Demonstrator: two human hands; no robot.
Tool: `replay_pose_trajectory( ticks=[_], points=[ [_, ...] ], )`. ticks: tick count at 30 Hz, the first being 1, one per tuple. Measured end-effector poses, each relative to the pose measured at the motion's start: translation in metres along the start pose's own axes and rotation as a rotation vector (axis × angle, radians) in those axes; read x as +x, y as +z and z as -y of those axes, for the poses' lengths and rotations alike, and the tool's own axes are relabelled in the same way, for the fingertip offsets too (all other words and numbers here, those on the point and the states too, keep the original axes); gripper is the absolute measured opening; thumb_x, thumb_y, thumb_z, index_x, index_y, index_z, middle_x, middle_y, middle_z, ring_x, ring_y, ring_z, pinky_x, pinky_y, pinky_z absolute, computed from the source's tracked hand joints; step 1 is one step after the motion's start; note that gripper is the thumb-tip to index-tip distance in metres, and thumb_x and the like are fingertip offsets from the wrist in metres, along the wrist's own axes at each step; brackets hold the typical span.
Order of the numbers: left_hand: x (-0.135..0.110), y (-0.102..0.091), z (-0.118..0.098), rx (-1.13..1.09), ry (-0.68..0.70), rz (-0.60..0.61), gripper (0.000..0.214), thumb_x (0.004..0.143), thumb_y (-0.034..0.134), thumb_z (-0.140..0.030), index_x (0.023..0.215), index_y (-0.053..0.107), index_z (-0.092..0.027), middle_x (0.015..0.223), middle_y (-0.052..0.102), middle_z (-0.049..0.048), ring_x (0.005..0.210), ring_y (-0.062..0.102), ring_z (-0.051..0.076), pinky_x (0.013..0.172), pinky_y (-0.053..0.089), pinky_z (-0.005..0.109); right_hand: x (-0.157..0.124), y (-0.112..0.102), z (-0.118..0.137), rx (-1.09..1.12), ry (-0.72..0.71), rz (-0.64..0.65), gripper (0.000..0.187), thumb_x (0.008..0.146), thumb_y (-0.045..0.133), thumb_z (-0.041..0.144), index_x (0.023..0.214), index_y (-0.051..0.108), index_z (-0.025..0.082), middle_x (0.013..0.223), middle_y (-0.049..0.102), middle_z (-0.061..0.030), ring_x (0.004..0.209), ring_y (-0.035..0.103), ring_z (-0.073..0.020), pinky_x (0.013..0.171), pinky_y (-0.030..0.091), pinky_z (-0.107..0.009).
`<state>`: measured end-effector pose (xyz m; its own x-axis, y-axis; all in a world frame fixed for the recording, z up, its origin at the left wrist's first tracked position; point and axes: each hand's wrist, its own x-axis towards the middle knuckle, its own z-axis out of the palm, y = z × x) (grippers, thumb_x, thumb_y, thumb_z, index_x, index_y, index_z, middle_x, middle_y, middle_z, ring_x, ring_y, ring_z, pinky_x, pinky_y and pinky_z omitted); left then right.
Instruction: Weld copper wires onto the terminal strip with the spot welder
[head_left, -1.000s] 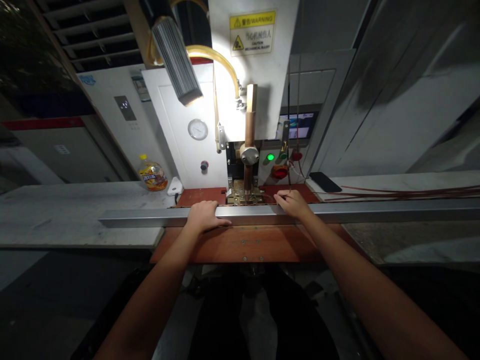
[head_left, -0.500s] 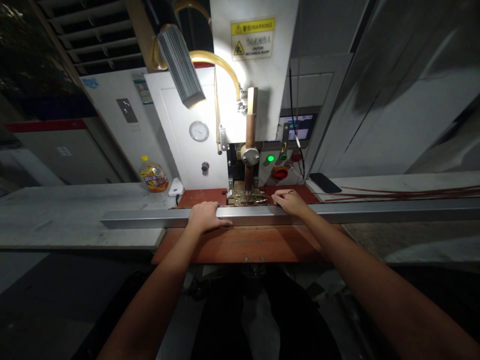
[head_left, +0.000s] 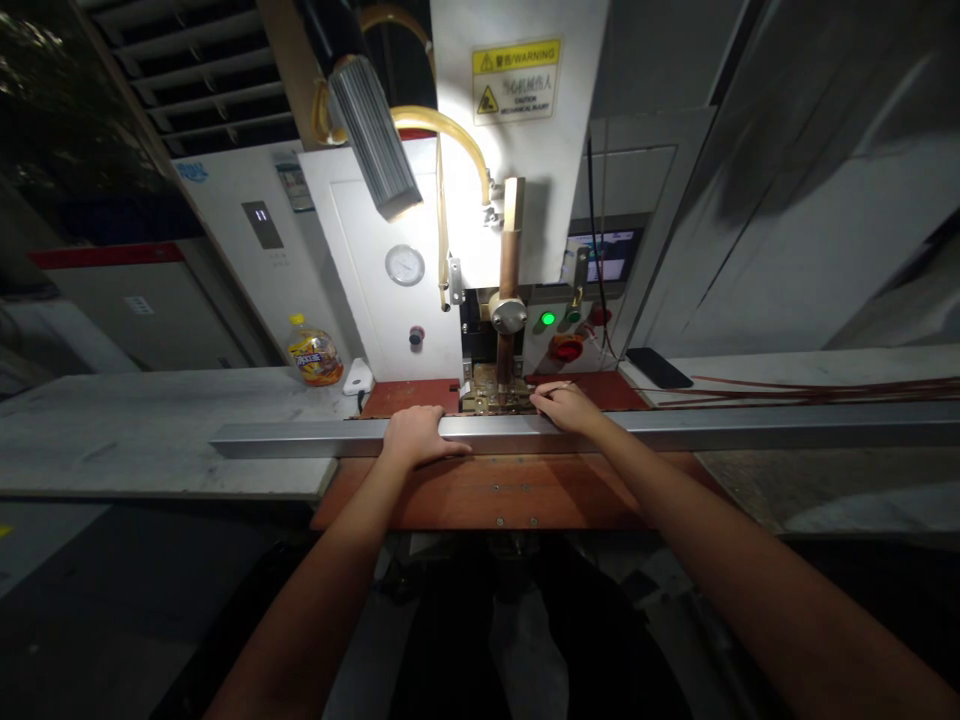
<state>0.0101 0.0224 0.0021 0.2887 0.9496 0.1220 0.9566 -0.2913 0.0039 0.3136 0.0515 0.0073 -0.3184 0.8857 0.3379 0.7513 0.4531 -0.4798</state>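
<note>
A long grey metal bar [head_left: 712, 428] lies across the red-brown work plate [head_left: 495, 490] in front of a white press machine [head_left: 517, 150]. My left hand [head_left: 415, 436] rests over the bar with its fingers curled on the top edge. My right hand [head_left: 568, 406] sits just behind the bar, fingers pinched on a thin copper-coloured rod [head_left: 787, 392] that runs off to the right. Its fingertips are close to the brass fixture [head_left: 495, 398] under the copper electrode [head_left: 510, 290].
A yellow-capped drink bottle [head_left: 315, 352] and a small white object [head_left: 357, 377] stand at the back left of the grey bench [head_left: 150, 430]. A dark phone [head_left: 658, 367] lies right of the machine. Green and red buttons [head_left: 559, 335] and a small screen [head_left: 607, 256] face me.
My right hand has slid left along the bar toward the fixture, drawing the thin rod with it. The left hand has stayed on the bar. The view has shifted slightly.
</note>
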Motion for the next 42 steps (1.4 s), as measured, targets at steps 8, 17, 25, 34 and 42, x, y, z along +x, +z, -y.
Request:
replay_pose_trajectory(
  ticks=[8, 17, 25, 34, 42],
  points=[
    [-0.0008, -0.0003, -0.0003, -0.005, 0.004, 0.006, 0.09, 0.06, 0.05, -0.098, 0.106, 0.069, -0.022, 0.111, 0.074, 0.0131, 0.104, 0.067, 0.036, 0.084, 0.049, 0.041, -0.0046, 0.0053, -0.0045, 0.136, -0.007, -0.058, 0.037, 0.086, 0.044, 0.042, 0.056, 0.053, 0.023, 0.063, 0.064, -0.0029, 0.066, 0.059, -0.0175, 0.069, 0.042, -0.028],
    [-0.0013, -0.0014, -0.0013, -0.017, 0.001, 0.009, 0.089, 0.061, 0.052, -0.097, 0.108, 0.069, -0.023, 0.114, 0.074, 0.0125, 0.107, 0.067, 0.036, 0.086, 0.049, 0.041, -0.0058, 0.0077, -0.0069, 0.18, -0.01, -0.103, 0.038, 0.085, 0.044, 0.044, 0.055, 0.054, 0.023, 0.062, 0.063, -0.0033, 0.065, 0.057, -0.0178, 0.068, 0.041, -0.029],
    [-0.0019, -0.0021, -0.0017, -0.019, 0.008, 0.007, 0.09, 0.062, 0.052, -0.096, 0.111, 0.069, -0.023, 0.114, 0.074, 0.013, 0.107, 0.067, 0.036, 0.086, 0.049, 0.042, -0.0041, 0.0057, -0.0016, 0.107, -0.009, -0.048, 0.035, 0.085, 0.044, 0.042, 0.055, 0.049, 0.024, 0.06, 0.061, -0.0018, 0.064, 0.056, -0.0168, 0.068, 0.04, -0.028],
    [0.0, -0.0005, 0.0004, 0.0, 0.016, 0.018, 0.09, 0.062, 0.051, -0.097, 0.111, 0.068, -0.023, 0.114, 0.073, 0.0134, 0.106, 0.066, 0.037, 0.087, 0.049, 0.043, -0.0038, 0.0067, 0.0023, -0.007, 0.022, -0.01, 0.032, 0.087, 0.042, 0.035, 0.06, 0.054, 0.023, 0.069, 0.067, -0.0048, 0.07, 0.058, -0.0176, 0.073, 0.04, -0.027],
    [0.0014, -0.0063, 0.003, -0.046, 0.07, 0.051, 0.097, 0.056, 0.059, -0.095, 0.12, 0.066, -0.024, 0.123, 0.071, 0.0138, 0.114, 0.064, 0.037, 0.092, 0.048, 0.042, -0.0021, 0.0098, -0.0004, -0.065, 0.005, -0.009, 0.033, 0.09, 0.045, 0.031, 0.064, 0.064, 0.022, 0.075, 0.073, -0.0056, 0.077, 0.061, -0.0182, 0.077, 0.041, -0.025]
  ],
)
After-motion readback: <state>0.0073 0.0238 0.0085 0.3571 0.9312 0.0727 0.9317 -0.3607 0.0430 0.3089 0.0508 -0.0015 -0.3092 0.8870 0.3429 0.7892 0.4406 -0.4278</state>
